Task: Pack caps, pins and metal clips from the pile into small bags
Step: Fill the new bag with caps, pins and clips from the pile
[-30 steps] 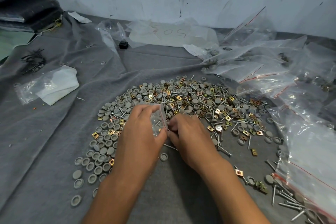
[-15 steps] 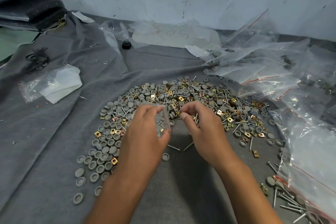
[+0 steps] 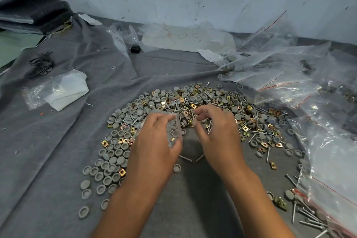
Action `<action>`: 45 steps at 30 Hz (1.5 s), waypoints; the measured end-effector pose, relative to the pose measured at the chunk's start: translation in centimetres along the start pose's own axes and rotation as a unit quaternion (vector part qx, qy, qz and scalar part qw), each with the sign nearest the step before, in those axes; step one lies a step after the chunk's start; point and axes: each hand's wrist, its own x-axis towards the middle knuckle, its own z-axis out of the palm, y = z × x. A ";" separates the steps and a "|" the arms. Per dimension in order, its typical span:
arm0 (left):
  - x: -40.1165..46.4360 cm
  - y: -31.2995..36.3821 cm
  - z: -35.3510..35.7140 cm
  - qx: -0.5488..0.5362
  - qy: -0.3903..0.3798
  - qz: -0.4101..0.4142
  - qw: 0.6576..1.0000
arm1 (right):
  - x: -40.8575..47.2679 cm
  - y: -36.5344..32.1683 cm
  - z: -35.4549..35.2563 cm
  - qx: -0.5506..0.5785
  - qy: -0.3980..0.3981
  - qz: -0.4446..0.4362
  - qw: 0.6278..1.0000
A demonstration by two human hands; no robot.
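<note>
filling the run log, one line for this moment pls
left hand: holds bag | right hand: pinches pins | pile: behind hands

A spread pile of round grey plastic caps, steel pins and brass square clips point(image 3: 193, 106) lies on the grey felt cloth point(image 3: 48, 160). Clear zip bags point(image 3: 289, 83) heap to its right. A folded white sheet in clear plastic point(image 3: 63, 91) lies far left. A large clear bag with handwriting point(image 3: 189, 38) lies behind, against the wall.

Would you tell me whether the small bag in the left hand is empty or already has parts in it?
Not empty: through the clear small bag, held by the left hand, a few pins show inside.
</note>
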 end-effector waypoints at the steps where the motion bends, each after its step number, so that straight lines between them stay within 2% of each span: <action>1: 0.0 0.0 0.0 0.001 -0.001 0.001 1.000 | 0.0 0.4 0.2 -0.035 -0.034 0.010 0.999; 5: 0.0 0.0 0.1 0.004 0.000 0.002 1.000 | -0.1 0.8 1.3 -0.091 -0.135 0.038 0.986; 9: 0.0 -0.2 0.1 0.005 -0.001 -0.003 1.000 | -0.1 1.0 1.4 -0.132 -0.116 0.041 0.984; 15: -0.1 -0.2 0.0 0.005 -0.003 -0.008 1.000 | 0.0 1.2 0.8 -0.110 -0.110 0.067 0.986; 23: -0.1 -0.2 -0.1 0.007 -0.007 -0.009 1.000 | 0.0 1.2 0.0 -0.141 -0.130 0.093 0.977; 26: -0.1 -0.2 0.0 0.003 -0.005 -0.010 1.000 | 0.2 1.2 -0.4 -0.066 -0.136 0.107 0.983; 29: -0.1 -0.1 0.0 0.002 -0.003 -0.006 1.000 | 0.5 0.4 -1.3 0.128 -0.120 0.115 0.978; 32: -0.1 0.1 0.1 -0.008 -0.005 0.001 1.000 | 0.3 -1.2 -1.9 0.262 -0.122 0.083 0.954; 34: -0.1 0.2 0.1 -0.014 -0.006 -0.001 1.000 | -0.1 -2.1 -2.0 0.276 -0.121 0.023 0.953; 37: -0.1 0.1 0.1 -0.021 -0.004 0.003 1.000 | -0.7 -3.0 -1.8 0.177 -0.085 -0.075 0.978; 39: -0.1 0.1 0.1 -0.028 -0.003 0.007 1.000 | -1.0 -3.1 -1.5 0.108 -0.079 -0.104 0.986; 40: -0.1 0.0 0.1 -0.028 -0.002 0.007 1.000 | -1.1 -3.0 -1.3 0.117 -0.084 -0.082 0.986; 42: -0.1 -0.1 0.1 -0.025 0.006 0.007 1.000 | -0.7 -3.3 -1.6 0.257 -0.084 0.056 0.961; 45: 0.0 -0.2 0.2 -0.019 0.013 0.008 1.000 | 0.3 -3.2 -2.4 0.449 -0.076 0.229 0.860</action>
